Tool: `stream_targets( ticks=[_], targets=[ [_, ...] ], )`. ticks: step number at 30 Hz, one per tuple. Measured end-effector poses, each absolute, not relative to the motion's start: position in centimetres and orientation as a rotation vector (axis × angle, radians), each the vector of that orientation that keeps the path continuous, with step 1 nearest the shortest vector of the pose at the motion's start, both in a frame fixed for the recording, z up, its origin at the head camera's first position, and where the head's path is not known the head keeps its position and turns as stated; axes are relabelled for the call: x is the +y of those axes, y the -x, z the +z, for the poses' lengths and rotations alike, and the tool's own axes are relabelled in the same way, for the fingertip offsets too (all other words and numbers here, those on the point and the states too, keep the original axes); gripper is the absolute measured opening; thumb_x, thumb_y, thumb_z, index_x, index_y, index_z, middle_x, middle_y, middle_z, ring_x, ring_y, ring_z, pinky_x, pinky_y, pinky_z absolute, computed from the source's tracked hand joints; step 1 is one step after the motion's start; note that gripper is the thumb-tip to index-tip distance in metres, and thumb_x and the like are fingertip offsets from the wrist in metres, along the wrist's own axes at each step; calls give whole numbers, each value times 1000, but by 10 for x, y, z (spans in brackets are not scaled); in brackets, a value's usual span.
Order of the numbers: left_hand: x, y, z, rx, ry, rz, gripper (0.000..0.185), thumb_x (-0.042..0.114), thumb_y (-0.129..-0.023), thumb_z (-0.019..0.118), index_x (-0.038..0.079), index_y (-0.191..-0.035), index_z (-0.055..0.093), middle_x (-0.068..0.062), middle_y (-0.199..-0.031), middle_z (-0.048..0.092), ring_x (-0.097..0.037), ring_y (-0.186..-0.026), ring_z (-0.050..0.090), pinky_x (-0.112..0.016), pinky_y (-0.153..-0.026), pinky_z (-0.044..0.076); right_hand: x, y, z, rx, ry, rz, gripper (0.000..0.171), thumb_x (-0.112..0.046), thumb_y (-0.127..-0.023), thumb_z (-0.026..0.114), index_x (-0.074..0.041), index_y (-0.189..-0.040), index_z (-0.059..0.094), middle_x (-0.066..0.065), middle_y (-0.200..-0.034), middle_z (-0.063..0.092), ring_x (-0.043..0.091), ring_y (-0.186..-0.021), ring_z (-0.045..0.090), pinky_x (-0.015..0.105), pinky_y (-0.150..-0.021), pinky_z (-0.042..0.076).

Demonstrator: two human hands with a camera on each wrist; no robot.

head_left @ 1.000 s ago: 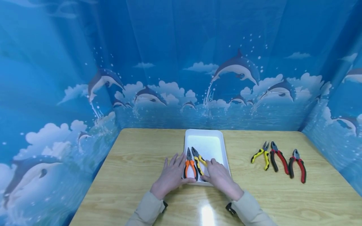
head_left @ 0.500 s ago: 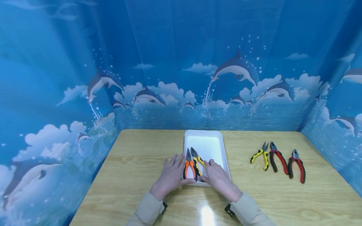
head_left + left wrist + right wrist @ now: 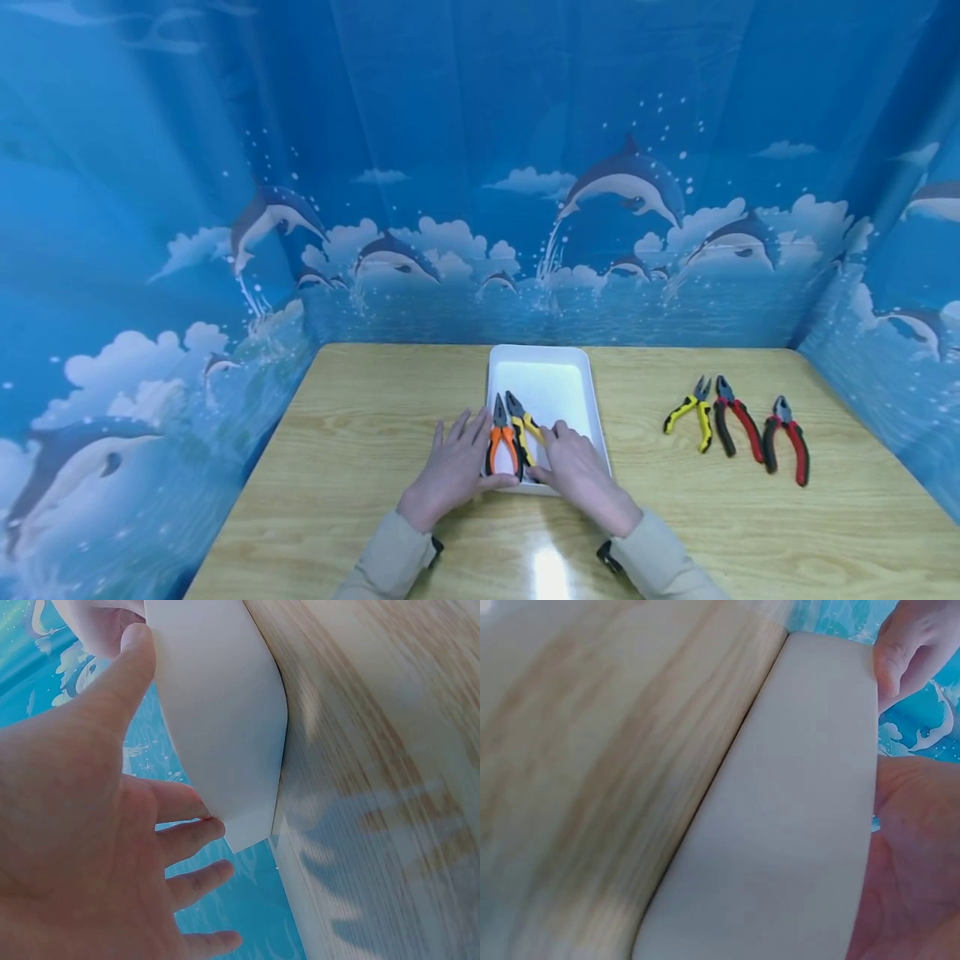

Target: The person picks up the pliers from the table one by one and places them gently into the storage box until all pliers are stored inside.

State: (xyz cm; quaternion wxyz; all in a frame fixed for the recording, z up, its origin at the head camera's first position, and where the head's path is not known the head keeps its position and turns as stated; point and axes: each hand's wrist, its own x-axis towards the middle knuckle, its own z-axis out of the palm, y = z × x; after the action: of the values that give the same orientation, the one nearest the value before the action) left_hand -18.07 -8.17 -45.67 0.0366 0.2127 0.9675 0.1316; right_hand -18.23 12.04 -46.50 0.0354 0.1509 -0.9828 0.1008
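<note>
Both hands are at the near end of a white tray (image 3: 558,367) that sits in the middle of the wooden bench (image 3: 360,433), long side running away from the person. The left hand (image 3: 452,468) lies flat with fingers spread and pretty much straight along the tray's left near corner; from the left wrist view you can see the thumb (image 3: 120,671) laid over the tray's rim while the other fingers (image 3: 191,829) sit against the outer wall, so it's relaxed and touching, not clamped around anything. The right hand (image 3: 581,471) is on the tray's right near corner, fingers reaching over the rim toward the tools inside; the right wrist view only shows palm against the tray wall (image 3: 795,825), and I honestly can't tell whether it's pinching anything or just resting there. Inside the tray, right between the two hands, are two pliers lying side by side with noses pointing away: orange-handled pliers (image 3: 502,442) on the left and yellow-and-black pliers (image 3: 522,429) just beside them, handles touching or close to it. Well off to the right on the bench there's a row of three more: yellow-handled pliers (image 3: 693,408), then red-and-black cutters (image 3: 735,421), then red-handled pliers (image 3: 787,437). Dolphin-print blue curtain (image 3: 480,167) all around.
</note>
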Motion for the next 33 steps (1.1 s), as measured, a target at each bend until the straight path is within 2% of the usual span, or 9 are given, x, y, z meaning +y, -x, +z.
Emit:
stream_targets(
  ticks=[4, 7, 12, 15, 33],
  targets=[
    [-81, 180, -456, 2974, -657, 398, 100, 67, -87, 63, 2, -157, 32, -16, -164, 30, -42, -150, 26, -70, -118, 20, 121, 183, -466, -2914, -474, 266, 57, -39, -85, 81, -2, -126, 67, 12, -100, 64, 22, -79, 60, 32, -62, 51],
    [-80, 180, -456, 2969, -642, 397, 101, 67, -87, 64, 2, -157, 32, -15, -164, 29, -42, -150, 25, -70, -118, 19, 123, 185, -467, -2796, -495, 241, 43, -37, -88, 79, -5, -117, 72, 13, -101, 67, 26, -84, 64, 36, -66, 55],
    [-79, 180, -455, 2957, -612, 387, 101, 68, -87, 63, 3, -158, 31, -14, -165, 28, -41, -151, 23, -70, -119, 18, 125, 190, -466, -2587, -538, 196, 24, -34, -89, 80, -10, -94, 76, 6, -89, 70, 22, -77, 63, 35, -63, 54],
    [-79, 180, -455, 2951, -608, 394, 102, 69, -87, 63, 3, -158, 32, -14, -165, 27, -41, -151, 23, -70, -119, 18, 127, 193, -464, -2530, -551, 208, 19, -32, -88, 80, -13, -88, 76, 3, -85, 70, 20, -73, 62, 33, -61, 52],
    [-80, 181, -457, 2936, -607, 436, 101, 67, -87, 64, 3, -158, 31, -14, -166, 26, -41, -152, 22, -69, -120, 16, 145, 201, -451, -2523, -472, 188, 14, -27, -92, 77, -13, -89, 76, 2, -82, 68, 22, -73, 64, 37, -62, 54]
  ],
)
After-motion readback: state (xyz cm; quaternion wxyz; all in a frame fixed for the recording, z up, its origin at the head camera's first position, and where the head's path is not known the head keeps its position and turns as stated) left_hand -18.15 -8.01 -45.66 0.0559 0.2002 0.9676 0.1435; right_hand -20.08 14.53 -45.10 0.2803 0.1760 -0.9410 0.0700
